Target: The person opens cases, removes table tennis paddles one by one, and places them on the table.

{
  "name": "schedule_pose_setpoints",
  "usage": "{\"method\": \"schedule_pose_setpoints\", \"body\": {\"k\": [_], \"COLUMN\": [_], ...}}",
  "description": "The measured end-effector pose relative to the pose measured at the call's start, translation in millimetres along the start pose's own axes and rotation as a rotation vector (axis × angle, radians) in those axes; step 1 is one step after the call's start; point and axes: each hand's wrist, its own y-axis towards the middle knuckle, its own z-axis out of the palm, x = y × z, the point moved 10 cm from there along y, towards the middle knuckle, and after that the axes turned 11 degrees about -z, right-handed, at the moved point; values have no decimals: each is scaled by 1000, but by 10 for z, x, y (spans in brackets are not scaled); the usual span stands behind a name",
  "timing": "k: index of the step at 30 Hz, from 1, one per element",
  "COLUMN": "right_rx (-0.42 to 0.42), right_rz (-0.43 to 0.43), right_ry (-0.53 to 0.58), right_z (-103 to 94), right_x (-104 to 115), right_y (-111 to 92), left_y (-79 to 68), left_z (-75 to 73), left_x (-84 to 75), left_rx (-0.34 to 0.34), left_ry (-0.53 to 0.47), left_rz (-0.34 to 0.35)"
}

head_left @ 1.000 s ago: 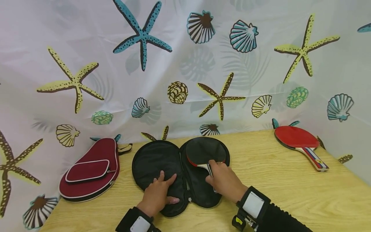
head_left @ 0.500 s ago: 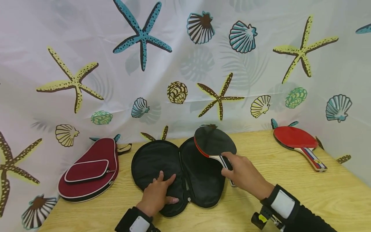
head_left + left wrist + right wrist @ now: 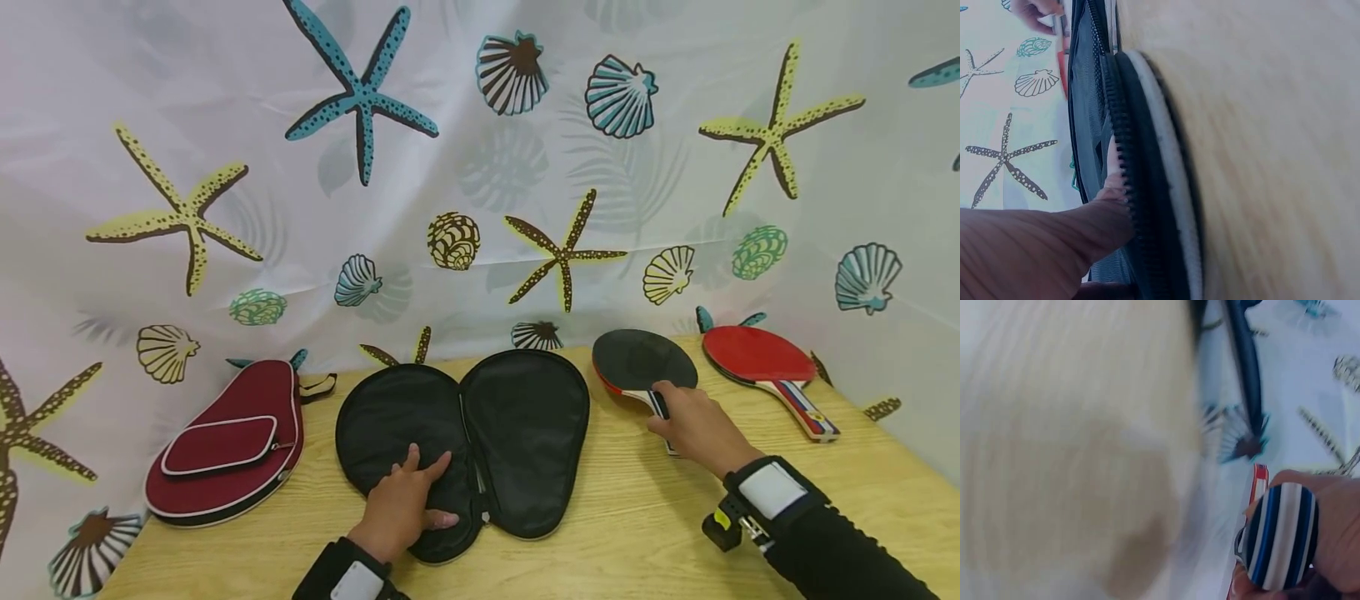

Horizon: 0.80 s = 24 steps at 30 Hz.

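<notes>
A table tennis paddle (image 3: 643, 358) with its black face up and a red edge is held by the handle in my right hand (image 3: 697, 427). The striped butt of its handle (image 3: 1282, 537) shows close up in the right wrist view. To the left, a black zippered paddle case (image 3: 531, 442) lies unfolded, both halves flat and bare. My left hand (image 3: 401, 506) rests on the case's left half with its fingers spread. The left wrist view has the case's zipper teeth (image 3: 1124, 144) beside that hand, most of whose fingers are hidden there.
A second paddle (image 3: 757, 354), red face up, lies at the table's back right. On the left lies a dark red paddle case (image 3: 232, 446) with a zipped pocket and a black loop. A sea-patterned cloth (image 3: 420, 208) hangs behind the wooden table (image 3: 600, 533).
My right hand has lifted the black-faced paddle off the case's right half and carried it rightward, close to the red paddle. The left hand has stayed on the case.
</notes>
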Motion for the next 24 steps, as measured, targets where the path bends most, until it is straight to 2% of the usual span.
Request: {"method": "schedule_pose_setpoints", "body": {"k": [7,15,20,24], "right_rx": [68,89,93,76], "right_rz": [13,40,88,94], "right_ry": [-9,-87,-99,-96], "right_z": [147,152,167,176], "right_x": [-275,-447,-542,-590], "right_y": [-62,-66,-90,-76], "left_y": [-10,-16,-17,-19], "left_z": [1,-18,-23,-13], "left_x": [5,-5,-24,-29], "left_rx": [3,9,1,1], "left_ry": [-7,-20,-22,-22], "left_rz": [-3,-3,11,9]}}
